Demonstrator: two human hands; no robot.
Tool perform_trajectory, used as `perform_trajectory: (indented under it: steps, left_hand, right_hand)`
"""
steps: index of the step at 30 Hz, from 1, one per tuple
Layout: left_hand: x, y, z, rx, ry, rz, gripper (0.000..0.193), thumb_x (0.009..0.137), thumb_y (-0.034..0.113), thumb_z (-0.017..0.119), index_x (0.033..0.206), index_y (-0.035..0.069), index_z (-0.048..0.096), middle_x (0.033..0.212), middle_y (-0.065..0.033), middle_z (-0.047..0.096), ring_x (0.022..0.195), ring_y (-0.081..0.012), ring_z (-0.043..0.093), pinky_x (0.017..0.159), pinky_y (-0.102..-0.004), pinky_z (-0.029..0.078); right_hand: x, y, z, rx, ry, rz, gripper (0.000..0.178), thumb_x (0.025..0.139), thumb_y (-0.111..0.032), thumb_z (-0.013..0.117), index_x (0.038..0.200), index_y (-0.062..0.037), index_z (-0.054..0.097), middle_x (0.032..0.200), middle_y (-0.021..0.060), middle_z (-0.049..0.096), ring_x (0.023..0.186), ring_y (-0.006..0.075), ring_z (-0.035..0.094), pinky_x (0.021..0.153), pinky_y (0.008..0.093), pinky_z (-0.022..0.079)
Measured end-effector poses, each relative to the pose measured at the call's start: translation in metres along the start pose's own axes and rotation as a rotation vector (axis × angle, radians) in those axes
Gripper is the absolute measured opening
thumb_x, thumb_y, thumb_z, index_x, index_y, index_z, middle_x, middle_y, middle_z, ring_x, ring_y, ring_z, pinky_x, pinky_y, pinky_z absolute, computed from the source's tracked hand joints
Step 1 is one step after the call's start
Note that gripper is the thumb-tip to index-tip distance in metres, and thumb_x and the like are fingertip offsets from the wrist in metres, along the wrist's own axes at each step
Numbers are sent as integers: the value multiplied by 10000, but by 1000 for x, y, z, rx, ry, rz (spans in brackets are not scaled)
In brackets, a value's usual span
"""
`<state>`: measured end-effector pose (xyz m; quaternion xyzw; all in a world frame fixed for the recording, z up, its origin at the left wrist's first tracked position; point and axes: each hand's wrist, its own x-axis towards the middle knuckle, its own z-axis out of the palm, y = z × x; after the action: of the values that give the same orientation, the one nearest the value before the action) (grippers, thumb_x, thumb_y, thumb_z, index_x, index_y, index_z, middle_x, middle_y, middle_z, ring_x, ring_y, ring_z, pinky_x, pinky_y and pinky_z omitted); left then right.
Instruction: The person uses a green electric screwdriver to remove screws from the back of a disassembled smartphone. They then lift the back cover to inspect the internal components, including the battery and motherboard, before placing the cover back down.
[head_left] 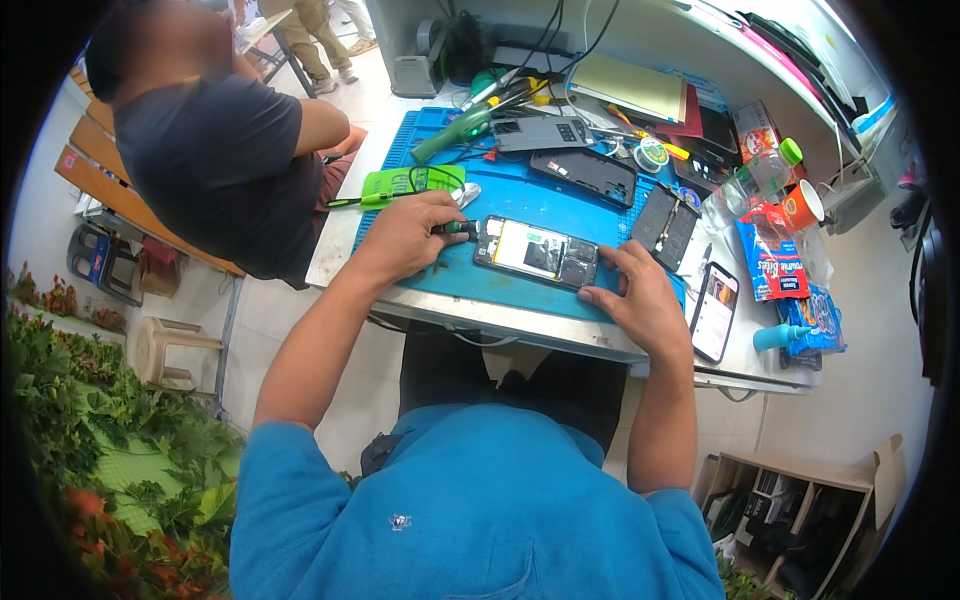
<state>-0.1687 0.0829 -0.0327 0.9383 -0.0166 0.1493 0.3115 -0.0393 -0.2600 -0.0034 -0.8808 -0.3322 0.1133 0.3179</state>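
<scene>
An opened smartphone lies on the blue work mat, its battery and inner parts exposed. My left hand is closed on a small dark green and black piece at the phone's left end. Its kind is hard to make out, and my fingers partly cover it. At the opposite end, my right hand grips the phone's edge between thumb and fingers. Just beyond my left hand is a bright green pouch with a black cable across it.
Phone back covers, a green-handled tool and a solder spool crowd the mat's far side. To the right are a lit phone, a plastic bottle and snack packets. A person sits at left.
</scene>
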Motion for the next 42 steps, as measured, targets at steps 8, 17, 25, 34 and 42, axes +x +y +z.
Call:
perform_trajectory:
  steps: [8,17,25,34,42]
  left_hand:
    - [3,-1,-2,89,-10,59,212,912,122,886,1120,88,869,1119,-116,789,1009,-363,765,869,-444,607]
    - [9,93,-28,-272,269,120,282,1129,289,758,1209,24,813,1092,-99,727,1067,-248,703,924,-376,563]
    - [45,87,-10,-403,165,95,265,1073,61,804,1326,8,749,1187,-83,792,1072,-142,755,940,-298,617]
    - [86,81,41,-152,75,103,245,1023,234,842,1174,66,745,1031,-174,825,950,-378,801,829,-439,601]
    - [95,95,32,-300,209,104,264,1090,220,818,1217,6,728,1000,-82,810,914,-166,793,873,-335,628]
  right_hand:
    - [1,20,5,26,85,-119,663,780,-271,1029,1315,22,769,1061,135,678,932,304,683,846,422,573]
    - [-2,10,18,-23,99,-145,1038,797,-443,1012,1613,12,559,1528,252,685,1392,429,683,1182,496,547]
    - [-8,22,44,-57,356,-221,857,801,-390,1010,1498,-14,683,1443,209,752,1274,390,743,1057,467,597]
    - [-11,21,42,25,352,-212,748,809,-350,1002,1417,-5,736,1400,203,772,1229,383,753,1041,469,604]
    - [-11,18,39,83,326,-159,724,819,-369,1000,1401,-12,756,1357,185,787,964,294,755,841,405,628]
